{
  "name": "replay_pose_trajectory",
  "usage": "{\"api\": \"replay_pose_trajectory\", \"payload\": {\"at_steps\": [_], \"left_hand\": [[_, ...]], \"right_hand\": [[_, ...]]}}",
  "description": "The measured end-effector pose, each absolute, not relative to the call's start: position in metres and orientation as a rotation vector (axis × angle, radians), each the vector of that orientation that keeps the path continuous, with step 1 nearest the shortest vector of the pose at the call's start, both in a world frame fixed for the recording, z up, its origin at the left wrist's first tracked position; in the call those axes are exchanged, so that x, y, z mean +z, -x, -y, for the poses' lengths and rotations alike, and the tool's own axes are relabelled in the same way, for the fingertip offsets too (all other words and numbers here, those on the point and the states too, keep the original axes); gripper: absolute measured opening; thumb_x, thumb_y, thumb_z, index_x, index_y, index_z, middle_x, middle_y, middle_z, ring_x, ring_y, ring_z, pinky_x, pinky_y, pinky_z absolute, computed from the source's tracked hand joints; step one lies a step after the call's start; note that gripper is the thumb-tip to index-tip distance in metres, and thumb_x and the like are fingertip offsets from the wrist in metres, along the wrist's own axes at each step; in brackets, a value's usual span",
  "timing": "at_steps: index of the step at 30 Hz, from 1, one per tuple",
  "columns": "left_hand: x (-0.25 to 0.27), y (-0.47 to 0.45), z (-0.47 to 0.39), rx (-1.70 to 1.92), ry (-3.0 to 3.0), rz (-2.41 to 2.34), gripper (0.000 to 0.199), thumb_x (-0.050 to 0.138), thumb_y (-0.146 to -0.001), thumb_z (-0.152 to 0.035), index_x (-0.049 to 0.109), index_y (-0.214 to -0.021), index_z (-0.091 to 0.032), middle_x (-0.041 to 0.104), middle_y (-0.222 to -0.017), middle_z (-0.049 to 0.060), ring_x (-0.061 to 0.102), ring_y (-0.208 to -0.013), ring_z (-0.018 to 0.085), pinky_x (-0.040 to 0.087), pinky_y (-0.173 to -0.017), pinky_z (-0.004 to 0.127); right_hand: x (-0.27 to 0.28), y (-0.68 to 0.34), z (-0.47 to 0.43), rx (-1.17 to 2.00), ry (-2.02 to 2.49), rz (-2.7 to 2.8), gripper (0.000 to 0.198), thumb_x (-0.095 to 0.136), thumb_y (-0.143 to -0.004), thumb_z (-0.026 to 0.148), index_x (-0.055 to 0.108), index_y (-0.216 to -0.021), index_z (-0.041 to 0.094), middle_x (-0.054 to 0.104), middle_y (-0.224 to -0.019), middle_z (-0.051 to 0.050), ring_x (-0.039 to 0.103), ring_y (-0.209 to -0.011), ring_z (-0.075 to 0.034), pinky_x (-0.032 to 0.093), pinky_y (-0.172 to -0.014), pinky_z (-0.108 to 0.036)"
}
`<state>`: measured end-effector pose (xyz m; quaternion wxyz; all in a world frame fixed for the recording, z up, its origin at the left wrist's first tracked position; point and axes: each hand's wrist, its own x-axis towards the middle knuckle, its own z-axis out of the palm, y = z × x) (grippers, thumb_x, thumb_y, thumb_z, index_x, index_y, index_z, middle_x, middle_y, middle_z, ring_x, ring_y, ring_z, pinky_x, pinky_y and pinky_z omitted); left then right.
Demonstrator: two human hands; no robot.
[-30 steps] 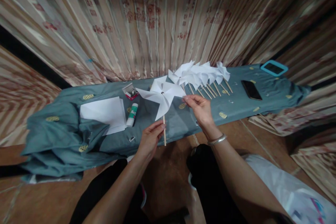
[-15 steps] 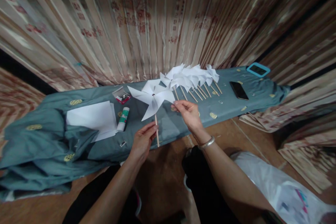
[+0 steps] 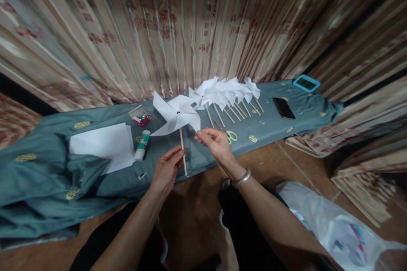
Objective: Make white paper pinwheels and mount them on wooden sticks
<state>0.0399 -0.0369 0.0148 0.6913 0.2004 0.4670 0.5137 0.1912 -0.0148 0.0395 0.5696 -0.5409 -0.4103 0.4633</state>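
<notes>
Red tray holds metal pins.

Pleated curtains in beige with reddish prints hang across the whole back, dimly lit with a brighter patch at the middle. A long bench draped in blue-grey cloth with yellow motifs runs before them. The floor is brown tile.
</notes>
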Motion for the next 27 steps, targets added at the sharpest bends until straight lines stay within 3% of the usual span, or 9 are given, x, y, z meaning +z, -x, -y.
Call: {"api": "replay_pose_trajectory", "payload": {"at_steps": [19,23,27], "left_hand": [[0.012,-0.045,0.039,1.161,-0.454,-1.002,0.032,0.09,-0.045,-0.024,0.076,-0.073,-0.017,0.074,-0.072,0.002,0.062,-0.065,0.011,0.049,-0.069,0.024],[0.016,-0.045,0.041,1.155,-0.486,-0.971,0.036,0.091,-0.042,-0.029,0.077,-0.073,-0.018,0.077,-0.078,0.004,0.065,-0.072,0.013,0.05,-0.072,0.024],[0.017,-0.044,0.041,1.157,-0.456,-0.996,0.036,0.091,-0.04,-0.027,0.077,-0.072,-0.017,0.075,-0.072,0.003,0.063,-0.065,0.01,0.049,-0.067,0.022]], "right_hand": [[0.034,-0.175,0.027,1.241,1.243,1.035,0.033,0.078,-0.06,0.053,0.071,-0.061,0.021,0.072,-0.061,-0.002,0.06,-0.055,-0.013,0.048,-0.058,-0.025],[0.036,-0.171,0.028,1.258,1.245,1.09,0.034,0.078,-0.06,0.054,0.07,-0.056,0.021,0.07,-0.058,-0.001,0.058,-0.052,-0.012,0.048,-0.056,-0.025],[0.038,-0.178,0.028,1.158,1.287,1.137,0.033,0.076,-0.063,0.053,0.07,-0.059,0.021,0.07,-0.059,-0.001,0.058,-0.052,-0.013,0.046,-0.055,-0.026]]}}
